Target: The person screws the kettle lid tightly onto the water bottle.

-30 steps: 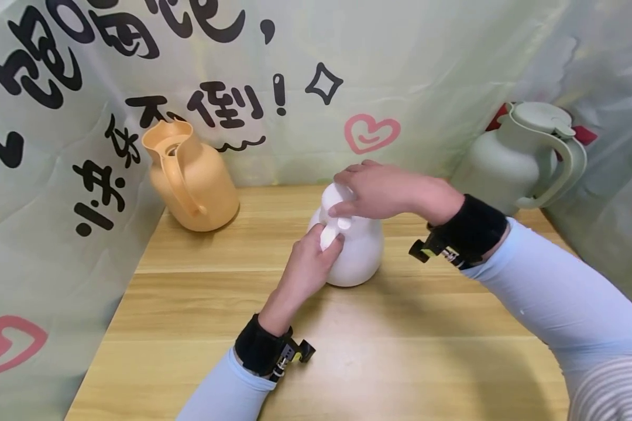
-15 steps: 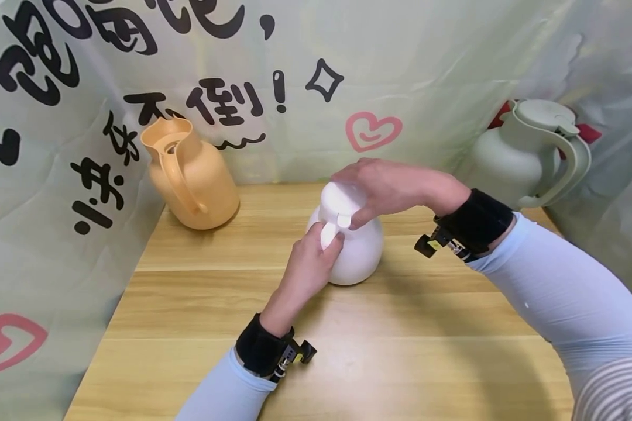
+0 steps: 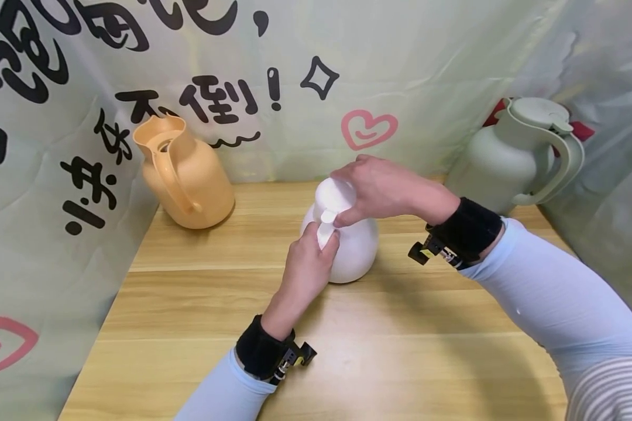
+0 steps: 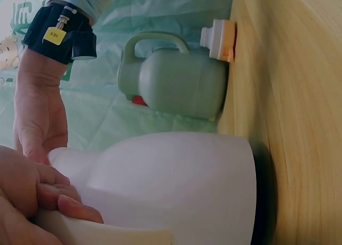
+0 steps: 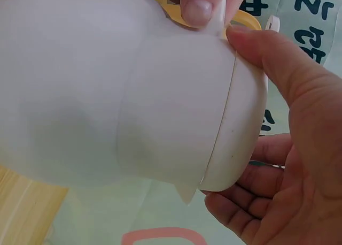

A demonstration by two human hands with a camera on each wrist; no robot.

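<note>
A white thermos jug [image 3: 353,248] stands upright on the wooden table [image 3: 232,316]. My left hand [image 3: 308,263] grips its handle, thumb on top. On the jug's round white lid [image 3: 333,193] my right hand [image 3: 381,187] has its thumb and fingers curled about the rim, as the right wrist view shows. The lid's small tab [image 3: 327,216] sits over the top of the handle, beside my right thumb. Close up in the right wrist view, a thin seam runs between the lid [image 5: 235,132] and the jug's neck [image 5: 171,106]. My left palm hides most of the handle.
An orange jug [image 3: 200,181] with its top uncovered stands at the back left. A green lidded jug [image 3: 500,158] is at the back right, partly behind my right arm. Beside it, an orange and white stopper [image 4: 220,40] rests on the table. Printed cloth [image 3: 426,76] hangs behind.
My right hand's thumb has shifted along the lid rim, and the lid's tab has turned leftward into line with the handle. My left hand has kept its grip. The head view has shifted slightly.
</note>
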